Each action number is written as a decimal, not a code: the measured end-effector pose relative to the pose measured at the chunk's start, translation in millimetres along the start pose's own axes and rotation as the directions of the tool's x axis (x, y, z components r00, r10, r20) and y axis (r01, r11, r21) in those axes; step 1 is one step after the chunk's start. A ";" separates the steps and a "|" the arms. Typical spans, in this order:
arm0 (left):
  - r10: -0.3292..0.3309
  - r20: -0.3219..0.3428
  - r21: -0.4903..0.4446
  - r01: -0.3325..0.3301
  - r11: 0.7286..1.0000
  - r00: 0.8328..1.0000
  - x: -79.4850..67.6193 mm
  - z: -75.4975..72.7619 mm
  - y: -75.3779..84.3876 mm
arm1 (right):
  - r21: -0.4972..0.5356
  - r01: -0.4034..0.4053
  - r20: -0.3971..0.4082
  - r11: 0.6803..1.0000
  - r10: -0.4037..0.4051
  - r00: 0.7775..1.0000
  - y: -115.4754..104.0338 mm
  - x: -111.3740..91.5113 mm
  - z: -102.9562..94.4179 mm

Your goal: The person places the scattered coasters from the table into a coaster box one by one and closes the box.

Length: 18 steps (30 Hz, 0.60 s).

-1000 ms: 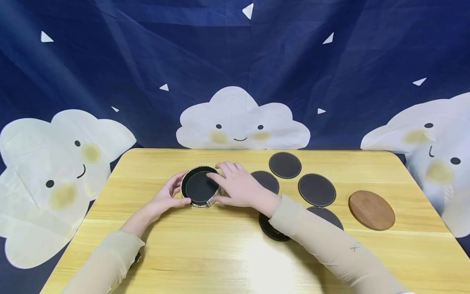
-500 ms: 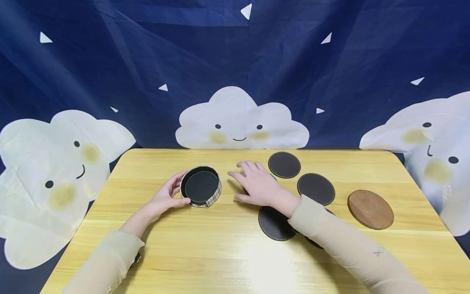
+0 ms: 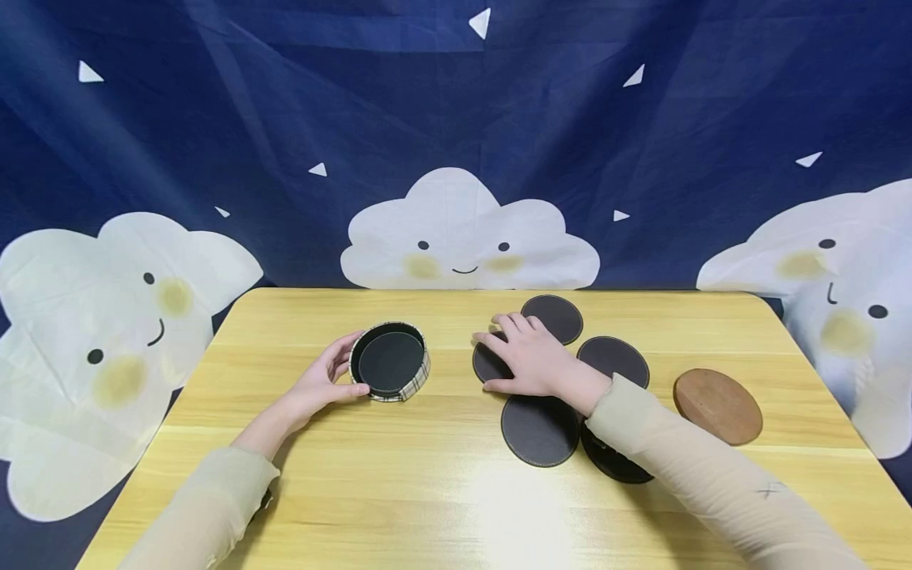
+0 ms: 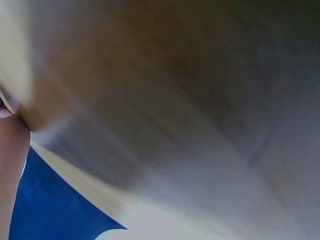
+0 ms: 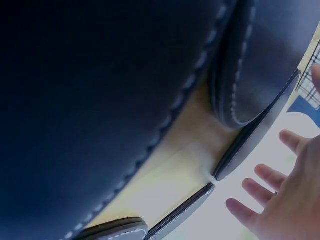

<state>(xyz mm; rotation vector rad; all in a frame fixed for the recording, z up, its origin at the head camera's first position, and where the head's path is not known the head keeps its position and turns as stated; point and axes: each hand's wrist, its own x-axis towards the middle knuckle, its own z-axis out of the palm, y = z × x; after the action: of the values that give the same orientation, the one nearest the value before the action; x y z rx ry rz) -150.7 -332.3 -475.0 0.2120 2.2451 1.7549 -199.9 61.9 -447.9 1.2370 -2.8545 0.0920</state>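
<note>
My left hand [image 3: 321, 380] grips the left side of a round coaster holder [image 3: 413, 381] with a black inside and a plaid outer wall, thumb at its near rim. Through the holder's top I see a dark stitched disc-shaped bottom. My right hand [image 3: 527, 355] is over a dark round coaster [image 3: 488, 364], fingers spread, partly covering it; whether they touch it I cannot tell. In the right wrist view the fingers [image 5: 242, 212] are apart, with nothing between them. The left wrist view shows mostly blurred table and a sliver of the left hand [image 4: 12, 165].
Around my right hand and forearm lie more dark coasters: a far one [image 3: 552, 317], a right one [image 3: 616, 358], a near one [image 3: 540, 431] and one partly under the sleeve [image 3: 616, 461]. Further right is a brown wooden disc [image 3: 718, 406]. A cloud-print cloth [image 3: 470, 119] hangs behind the table.
My right hand has left the holder's right side and moved right, to over the nearest coaster. The left hand and the holder have stayed in place.
</note>
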 end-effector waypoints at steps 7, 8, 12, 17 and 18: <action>0.003 0.006 -0.003 -0.002 1.000 1.000 1.4 0.4 0.0 | 0.031 0.000 0.062 1.000 -0.001 0.998 3.7 -2.2 1.9; 0.002 0.006 -0.004 -0.002 1.000 1.000 1.6 0.5 0.0 | 0.028 0.001 0.069 1.000 -0.002 0.998 3.7 -2.4 2.4; 0.001 0.002 -0.005 -0.001 1.000 1.000 1.3 0.5 0.3 | 0.022 0.005 0.101 1.000 -0.007 0.995 3.5 -0.6 5.7; 0.000 0.000 -0.002 0.000 1.000 1.000 0.5 1.3 1.6 | 0.031 -0.001 0.118 1.000 -0.002 0.993 3.1 1.7 9.3; -0.002 0.000 0.001 0.002 1.000 1.000 0.3 1.6 2.0 | 0.031 -0.004 0.123 1.000 0.000 0.992 2.9 1.6 9.3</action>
<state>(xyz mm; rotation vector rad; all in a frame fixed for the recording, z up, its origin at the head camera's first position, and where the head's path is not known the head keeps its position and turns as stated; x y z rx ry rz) -150.6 -330.2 -473.5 0.2099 2.2451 1.7528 -203.2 62.1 -457.2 1.2889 -2.9698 0.0631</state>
